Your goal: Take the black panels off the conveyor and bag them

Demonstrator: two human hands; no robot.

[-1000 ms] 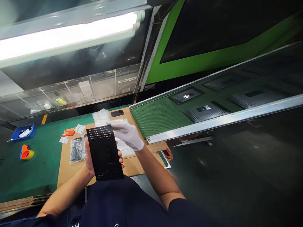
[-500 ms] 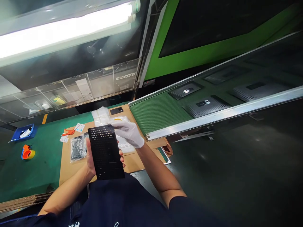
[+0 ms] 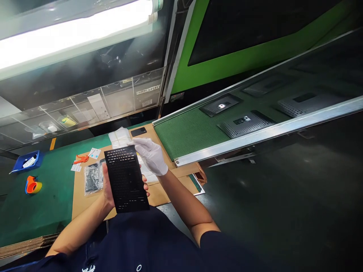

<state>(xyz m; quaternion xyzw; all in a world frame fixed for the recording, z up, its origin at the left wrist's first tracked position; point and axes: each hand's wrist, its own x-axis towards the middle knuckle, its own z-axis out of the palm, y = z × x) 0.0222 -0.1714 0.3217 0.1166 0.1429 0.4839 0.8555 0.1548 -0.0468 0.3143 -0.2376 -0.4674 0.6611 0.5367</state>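
A black slotted plastic panel [image 3: 126, 181] stands tilted in front of my chest, with light showing through rows of slots near its top and bottom. My bare left hand [image 3: 107, 185] is closed round its lower half, thumb on the left edge and fingertips curling past the right edge; the palm is behind the panel. At the top right corner is my right hand [image 3: 151, 155], in a white glove, its fingers closed at the panel's upper edge. Beyond the panel, clear bags with dark parts [image 3: 92, 178] and white plastic bags [image 3: 119, 138] lie on cardboard [image 3: 79, 202].
A green conveyor belt [image 3: 181, 136] with a metal rail [image 3: 210, 154] carries several dark panels [image 3: 246, 124] at right. On the green table [image 3: 53, 204] are an orange tool [image 3: 82, 158], a tape dispenser [image 3: 32, 185], a blue tray [image 3: 21, 163] and a phone [image 3: 138, 131].
The view has shifted slightly. My gloved right hand has moved a little left at the panel's top corner. The panel has tilted slightly, and more light shows through its lower slots.
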